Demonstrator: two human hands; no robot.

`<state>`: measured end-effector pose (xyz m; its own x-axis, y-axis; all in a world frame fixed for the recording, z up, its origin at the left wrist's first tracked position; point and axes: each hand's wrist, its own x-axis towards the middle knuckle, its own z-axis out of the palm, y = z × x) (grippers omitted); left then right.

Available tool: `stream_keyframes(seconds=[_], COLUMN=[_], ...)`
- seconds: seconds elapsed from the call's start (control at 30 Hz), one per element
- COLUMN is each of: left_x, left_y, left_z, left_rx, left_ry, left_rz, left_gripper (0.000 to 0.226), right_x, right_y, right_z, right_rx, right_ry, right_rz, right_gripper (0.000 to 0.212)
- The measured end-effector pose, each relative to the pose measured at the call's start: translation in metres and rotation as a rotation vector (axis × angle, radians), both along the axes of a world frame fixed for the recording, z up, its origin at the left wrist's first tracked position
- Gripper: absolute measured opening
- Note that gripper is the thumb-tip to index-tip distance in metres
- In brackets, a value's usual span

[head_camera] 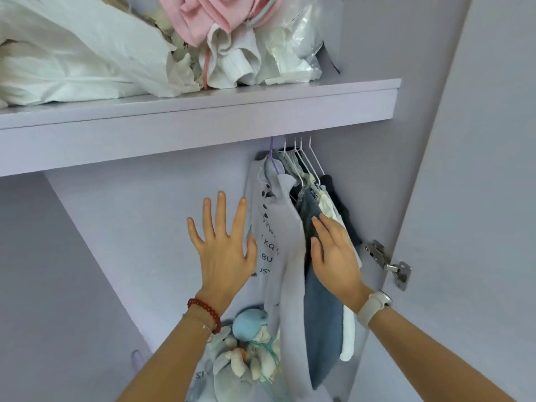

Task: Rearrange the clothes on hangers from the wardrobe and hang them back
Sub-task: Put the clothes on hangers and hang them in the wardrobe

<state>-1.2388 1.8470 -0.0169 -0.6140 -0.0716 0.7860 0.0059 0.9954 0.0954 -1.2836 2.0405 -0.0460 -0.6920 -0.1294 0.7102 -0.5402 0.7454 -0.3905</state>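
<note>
Several garments hang bunched at the right end of the wardrobe under the shelf. Nearest is a pale lilac printed top [285, 236] on a purple hanger [272, 158]. Behind it hang a blue denim piece [322, 320], a white garment [348, 335] and dark clothes on white wire hangers [304, 158]. My left hand [223, 242] is raised with fingers spread, just left of the lilac top, holding nothing. My right hand [333, 253] lies flat, fingers extended, against the denim and white garments between the lilac top and the rest.
A lilac shelf [203, 123] above carries crumpled white and pink laundry [203, 21] and a plastic bag [293, 39]. Soft toys [246, 352] lie at the wardrobe bottom. The open door [478, 198] with a metal hinge [388, 262] stands at right. The left wardrobe space holds no hangers.
</note>
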Motion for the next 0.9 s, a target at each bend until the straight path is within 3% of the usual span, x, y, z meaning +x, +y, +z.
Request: stream_keyframes(seconds=[0.13, 0.23, 0.43, 0.57, 0.73, 0.9], left_x=[0.012, 0.036, 0.11, 0.17, 0.252, 0.344], left_y=[0.021, 0.048, 0.11, 0.17, 0.253, 0.344], left_z=[-0.049, -0.087, -0.156, -0.182, -0.19, -0.182], left_rx=[0.014, 0.003, -0.029, -0.125, -0.369, -0.494], left_ry=[-0.273, -0.484, -0.716, -0.901, -0.961, -0.957], left_rz=[-0.142, -0.256, -0.554, -0.799, -1.128, -1.479], left_gripper=[0.058, 0.058, 0.045, 0.047, 0.047, 0.047], right_x=[0.053, 0.109, 0.253, 0.359, 0.487, 0.605], right_y=[0.036, 0.062, 0.098, 0.124, 0.155, 0.174], right_z=[-0.035, -0.069, -0.137, -0.165, -0.179, -0.185], right_rx=[0.11, 0.132, -0.007, -0.073, -0.296, -0.518], right_ry=[-0.049, -0.233, -0.652, -0.796, -0.904, -0.856], right_rz=[-0.213, -0.347, -0.632, -0.878, -1.219, -1.517], right_gripper=[0.045, 0.047, 0.065, 0.056, 0.037, 0.038])
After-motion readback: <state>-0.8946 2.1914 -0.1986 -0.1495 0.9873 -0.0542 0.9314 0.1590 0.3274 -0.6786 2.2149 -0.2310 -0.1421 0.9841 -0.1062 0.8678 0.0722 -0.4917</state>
